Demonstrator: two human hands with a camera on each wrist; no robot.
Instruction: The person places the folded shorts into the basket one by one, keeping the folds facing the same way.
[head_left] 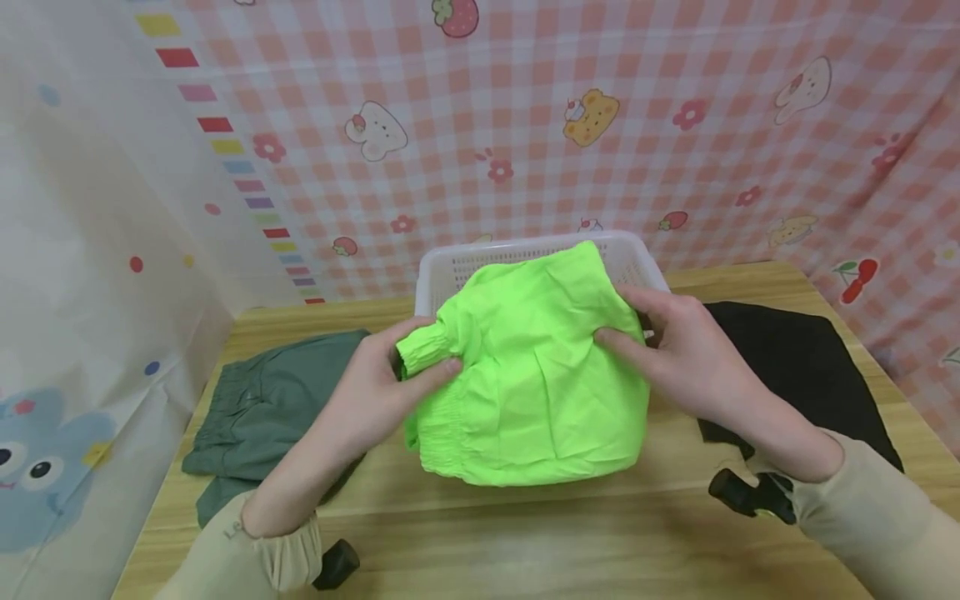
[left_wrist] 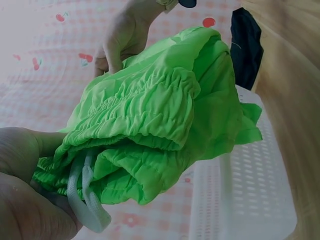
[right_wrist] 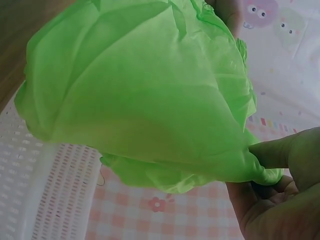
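Note:
Bright green shorts, folded over, hang in the air between my two hands, in front of the white basket. My left hand pinches them at the gathered elastic waistband, thumb on top. A pale drawstring dangles out of that waistband in the left wrist view. On the other side my right hand grips the edge of the cloth between thumb and fingers; the right wrist view shows this hand pinching a bunched corner. The fingers behind the fabric are partly hidden.
A white perforated plastic basket stands at the back of the wooden table, partly hidden by the shorts. Dark green elastic-waist clothing lies at the left, black cloth at the right. A checked curtain hangs behind.

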